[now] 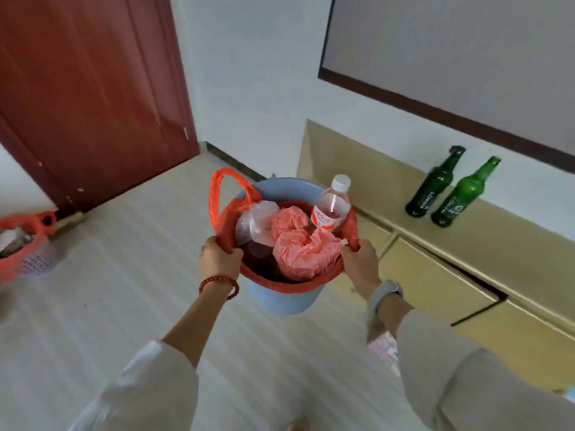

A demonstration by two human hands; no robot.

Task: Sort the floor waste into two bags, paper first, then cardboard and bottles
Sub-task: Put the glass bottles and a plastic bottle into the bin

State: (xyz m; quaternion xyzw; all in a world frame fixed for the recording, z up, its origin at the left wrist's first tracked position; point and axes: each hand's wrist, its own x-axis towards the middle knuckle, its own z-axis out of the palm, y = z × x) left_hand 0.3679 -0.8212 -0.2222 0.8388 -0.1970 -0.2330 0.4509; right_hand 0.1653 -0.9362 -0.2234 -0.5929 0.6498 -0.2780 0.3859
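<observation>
plastic of the red bag point(281, 287) looks thin and slack, so in my judgement it will stretch and sag under load rather than hold a shape; the safest purchase is the bunched rim or the loop handle point(217, 194), never the thin wall; the bag lines a blue bucket point(284, 298) at the centre of the view, its edge folded over the bucket's lip; the left hand point(217, 259) is closed in a fist on a gathered fold of the rim at nine o'clock of the bucket; the right hand point(357, 259) is likewise clenched on the rim at three o'clock, a watch point(385, 295) on that wrist and a red bead bracelet point(219, 286) on the other; one handle stands free at ten o'clock; inside, a clear water bottle point(331, 206) with a white cap leans upright at one o'clock, light and probably slippery; a second clear bottle point(258, 222) lies at ten o'clock; crumpled pink paper point(303, 253) fills the middle, soft and almost weightless; something dark sits beneath, too shadowed to name; the load seems light, though the bottles could shift or tip out if one side rises first; a second red bag point(18, 244) sits in a basket on the floor at nine o'clock of the view, well apart; two green glass bottles point(448, 191) stand on the cabinet point(435, 275) at two o'clock, heavy and breakable, best taken by the neck.
</observation>
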